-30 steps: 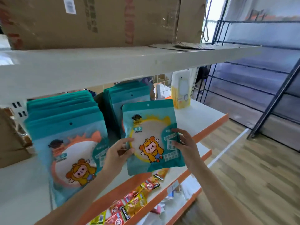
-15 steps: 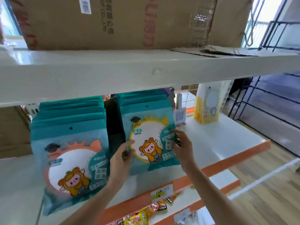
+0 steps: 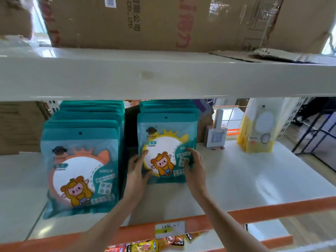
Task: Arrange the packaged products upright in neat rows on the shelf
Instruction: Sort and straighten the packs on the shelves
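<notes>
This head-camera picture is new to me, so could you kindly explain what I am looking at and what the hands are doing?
There is no machine here. A person wears a wide-angle camera on the head, looking forward and down, so you see their own two bare arms reaching in from below.

They stand at a white shelf with an orange front edge. On it are two rows of teal packets standing upright, one behind another. The left hand and the right hand hold the sides of the front packet of the right row, which bears a yellow ring and a cartoon child. The left row stands untouched. Further right stands a yellow packet. A cardboard box sits on the shelf above.
</notes>
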`<state>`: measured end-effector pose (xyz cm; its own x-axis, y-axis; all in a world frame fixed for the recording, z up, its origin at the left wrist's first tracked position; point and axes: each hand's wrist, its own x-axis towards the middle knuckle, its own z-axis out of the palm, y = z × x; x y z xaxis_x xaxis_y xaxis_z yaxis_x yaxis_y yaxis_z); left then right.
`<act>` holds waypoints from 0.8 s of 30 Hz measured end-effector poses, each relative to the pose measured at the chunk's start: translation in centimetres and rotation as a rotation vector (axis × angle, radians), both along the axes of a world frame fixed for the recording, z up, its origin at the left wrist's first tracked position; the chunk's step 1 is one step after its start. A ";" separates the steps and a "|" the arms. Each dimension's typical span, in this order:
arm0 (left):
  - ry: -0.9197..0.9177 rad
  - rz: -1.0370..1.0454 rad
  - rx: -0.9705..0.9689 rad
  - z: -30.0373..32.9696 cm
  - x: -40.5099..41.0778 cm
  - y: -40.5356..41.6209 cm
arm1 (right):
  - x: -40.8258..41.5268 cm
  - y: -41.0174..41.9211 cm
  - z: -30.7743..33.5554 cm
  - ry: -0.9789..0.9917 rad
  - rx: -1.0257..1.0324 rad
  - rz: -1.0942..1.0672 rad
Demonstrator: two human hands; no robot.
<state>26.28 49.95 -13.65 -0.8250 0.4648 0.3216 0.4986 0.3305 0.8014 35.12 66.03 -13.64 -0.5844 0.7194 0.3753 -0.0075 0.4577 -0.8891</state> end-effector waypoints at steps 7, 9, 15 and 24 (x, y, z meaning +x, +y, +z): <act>0.084 0.057 -0.064 -1.7 0.0 1.0 | -0.4 0.6 -2.6 -0.031 0.199 0.035; 0.102 0.061 -0.077 -1.9 0.1 1.0 | -0.6 0.7 -2.9 -0.059 0.277 -0.002; 0.206 0.084 -0.157 -1.9 0.2 1.2 | -0.5 0.1 -2.8 -0.110 0.496 -0.163; 0.480 0.192 -0.315 -2.1 0.0 1.3 | -0.4 0.6 -3.4 -0.174 0.631 -0.182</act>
